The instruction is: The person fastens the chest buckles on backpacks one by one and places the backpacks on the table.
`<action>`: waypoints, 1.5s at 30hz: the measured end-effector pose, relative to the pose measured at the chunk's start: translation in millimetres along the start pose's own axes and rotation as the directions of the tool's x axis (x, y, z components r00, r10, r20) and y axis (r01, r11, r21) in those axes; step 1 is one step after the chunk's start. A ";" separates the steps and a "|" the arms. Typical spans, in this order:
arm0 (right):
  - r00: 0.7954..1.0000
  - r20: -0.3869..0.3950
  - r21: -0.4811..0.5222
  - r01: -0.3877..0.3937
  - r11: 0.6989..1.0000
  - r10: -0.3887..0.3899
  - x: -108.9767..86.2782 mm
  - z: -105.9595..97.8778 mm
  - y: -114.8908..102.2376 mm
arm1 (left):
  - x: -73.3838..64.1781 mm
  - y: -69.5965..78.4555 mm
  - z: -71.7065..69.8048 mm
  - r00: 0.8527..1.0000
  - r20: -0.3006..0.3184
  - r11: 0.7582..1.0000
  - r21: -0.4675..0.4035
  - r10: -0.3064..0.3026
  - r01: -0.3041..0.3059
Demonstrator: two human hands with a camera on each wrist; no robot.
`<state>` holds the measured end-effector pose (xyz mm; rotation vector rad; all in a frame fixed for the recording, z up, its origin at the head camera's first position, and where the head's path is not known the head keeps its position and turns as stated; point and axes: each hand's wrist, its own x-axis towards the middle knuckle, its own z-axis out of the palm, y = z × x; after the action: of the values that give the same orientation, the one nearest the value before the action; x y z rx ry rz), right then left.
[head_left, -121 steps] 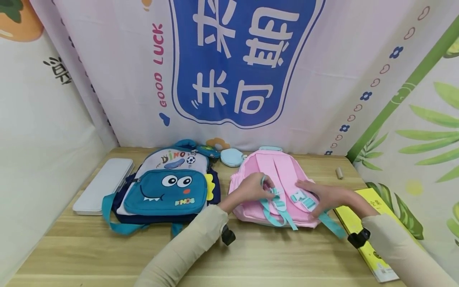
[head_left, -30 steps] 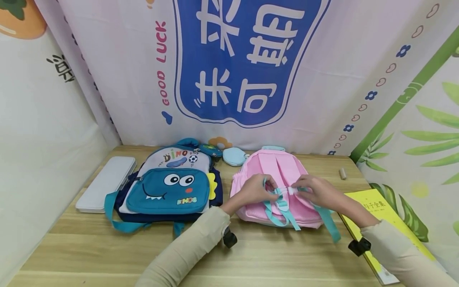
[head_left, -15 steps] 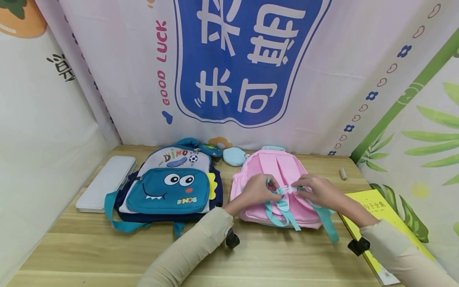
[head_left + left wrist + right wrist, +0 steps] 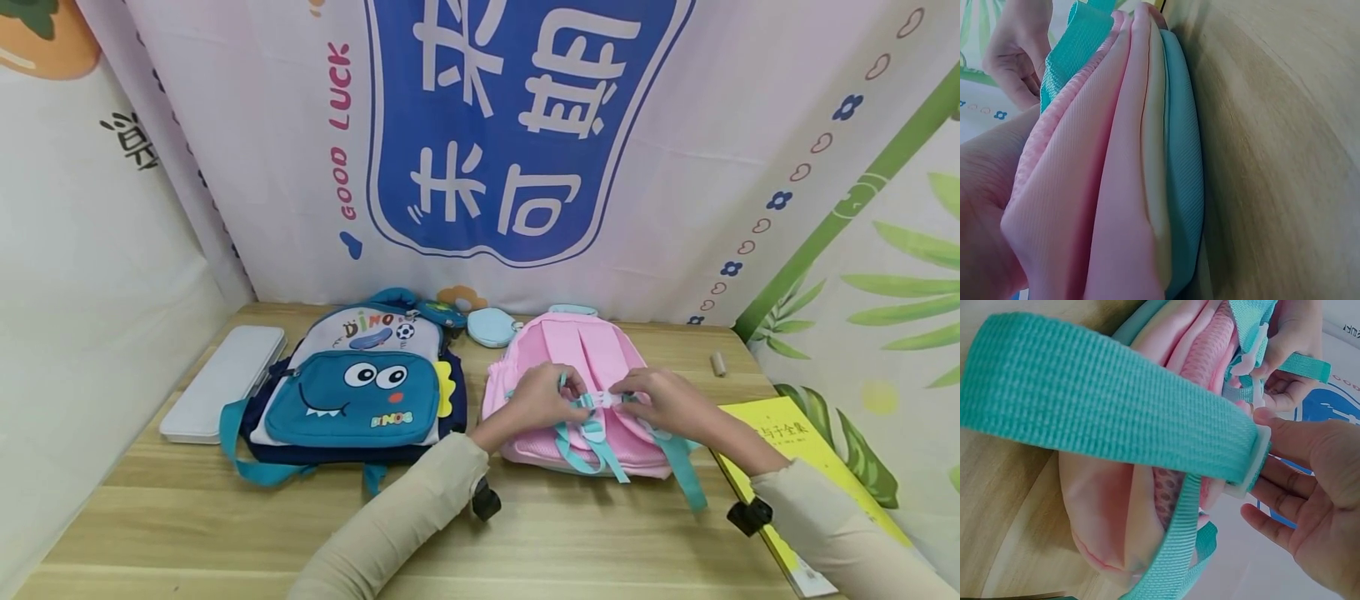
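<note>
A pink backpack (image 4: 517,452) lies on the wooden table with its shoulder straps up. Over its back, my left hand (image 4: 542,395) pinches one end of the white buckle (image 4: 603,400) on a teal strap. My right hand (image 4: 666,403) grips the other end from the right. The buckle's two halves meet between the fingertips; whether they are latched I cannot tell. In the right wrist view, a wide teal strap (image 4: 1110,394) runs across to a white slider (image 4: 1252,464) beside the right fingers. The left wrist view shows the bag's layered side (image 4: 1116,162), with the buckle hidden.
A teal and navy dinosaur backpack (image 4: 345,408) lies to the left, beside a white case (image 4: 223,383). Behind stands a light blue round pouch (image 4: 491,327). A yellow book (image 4: 810,454) lies under the right forearm, and a small beige cylinder (image 4: 718,364) sits at the back right.
Four seconds ago the right hand was at the right strap's buckle; it has since moved left to meet the left hand. Over the last second the buckle halves have come together, with only slight hand movement.
</note>
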<state>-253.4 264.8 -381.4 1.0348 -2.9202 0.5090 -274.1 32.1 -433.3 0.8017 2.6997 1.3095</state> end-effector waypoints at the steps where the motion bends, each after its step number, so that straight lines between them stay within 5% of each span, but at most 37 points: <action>1: 1.000 0.000 -0.001 0.000 1.000 0.000 -0.5 0.4 -0.2 | 0.1 -0.3 0.1 1.000 0.000 1.000 0.009 0.010 -0.010; 16: 0.991 -0.107 -0.092 0.073 0.993 -0.083 -7.2 10.2 -0.5 | 1.7 1.4 1.3 0.995 -0.008 0.978 0.186 0.102 -0.099; 39: 0.983 -0.150 -0.139 0.087 0.986 -0.108 -13.9 20.4 4.0 | 0.5 2.8 1.2 0.989 0.008 0.962 0.234 0.145 -0.143; 45: 0.967 -0.204 -0.179 0.115 0.977 -0.151 -15.0 24.9 5.2 | -1.6 5.8 0.7 0.987 0.006 0.955 0.250 0.161 -0.157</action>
<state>-242.2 270.3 -408.2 1.0706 -2.6289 0.3438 -270.0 34.8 -429.7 1.0565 2.9036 1.0118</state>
